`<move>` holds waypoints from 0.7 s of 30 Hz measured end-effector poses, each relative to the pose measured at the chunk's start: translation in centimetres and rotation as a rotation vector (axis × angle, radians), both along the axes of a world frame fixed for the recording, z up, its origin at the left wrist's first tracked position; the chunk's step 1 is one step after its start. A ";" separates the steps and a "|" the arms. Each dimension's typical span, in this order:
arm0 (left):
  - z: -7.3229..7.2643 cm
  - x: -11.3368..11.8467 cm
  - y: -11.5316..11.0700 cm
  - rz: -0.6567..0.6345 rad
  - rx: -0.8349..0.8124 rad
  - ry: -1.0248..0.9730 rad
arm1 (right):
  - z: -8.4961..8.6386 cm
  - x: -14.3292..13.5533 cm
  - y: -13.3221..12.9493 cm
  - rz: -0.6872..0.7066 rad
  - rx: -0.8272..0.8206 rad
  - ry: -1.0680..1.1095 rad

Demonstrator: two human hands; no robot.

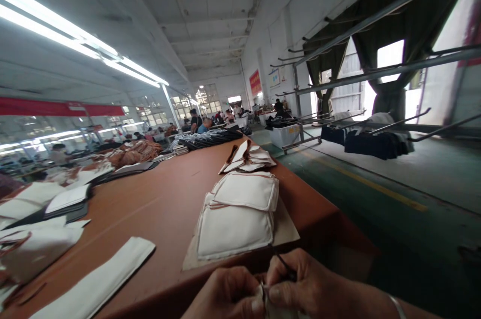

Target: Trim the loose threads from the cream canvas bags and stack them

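Hands are seen at the 6 o'clock edge of the head view, pressed together over the near rim of the brown table. The left hand is curled closed, fingertips pinched on a small white fabric piece that sits between both hands and is mostly cut off by the frame edge. The right hand is closed too, thumb and forefinger pinched on the same piece from its 3 o'clock side, and a thin dark tool is gripped in it, sticking out toward 11 o'clock; what kind of tool cannot be told. A silver bangle is worn on the right wrist. At 12 o'clock from the hands, just beyond them, a stack of white padded pieces is laid on a tan board. Further at 12 o'clock a second pile of white pieces with brown trim is seen. At 9 o'clock from the hands a long white strip lies flat on the table, with more white fabric past it at 10 o'clock. Metal racks with dark garments stand at 2 o'clock across the green floor. Other people are seated far off at 12 o'clock, too small for detail.
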State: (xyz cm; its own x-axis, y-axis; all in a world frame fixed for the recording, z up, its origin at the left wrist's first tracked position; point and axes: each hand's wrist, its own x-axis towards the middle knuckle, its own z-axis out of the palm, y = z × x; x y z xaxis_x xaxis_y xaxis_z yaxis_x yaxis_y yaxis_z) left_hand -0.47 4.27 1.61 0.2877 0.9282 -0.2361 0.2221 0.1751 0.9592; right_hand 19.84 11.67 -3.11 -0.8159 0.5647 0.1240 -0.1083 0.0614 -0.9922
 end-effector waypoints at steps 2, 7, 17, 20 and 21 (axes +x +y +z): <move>-0.1 0.3 -0.1 0.033 -0.029 -0.026 | -0.2 0.1 0.1 -0.024 0.003 0.005; -0.1 0.6 0.0 0.049 -0.052 0.053 | -0.4 0.3 0.6 -0.011 -0.020 0.005; -0.3 1.2 0.6 0.094 -0.094 0.084 | -0.3 0.2 0.1 -0.016 -0.214 -0.018; -0.6 1.4 0.7 0.095 -0.086 0.071 | 0.0 0.3 0.1 -0.038 -0.096 -0.024; -0.7 1.5 0.7 0.092 -0.076 0.075 | 0.0 0.2 0.1 -0.049 -0.053 -0.030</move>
State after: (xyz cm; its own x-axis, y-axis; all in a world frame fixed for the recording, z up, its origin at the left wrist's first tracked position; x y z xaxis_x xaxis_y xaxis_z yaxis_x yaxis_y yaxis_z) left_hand 0.99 4.99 0.90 0.1809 0.9286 -0.3239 0.2720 0.2693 0.9238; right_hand 20.07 11.76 -3.06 -0.7899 0.6095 0.0683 -0.0764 0.0127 -0.9970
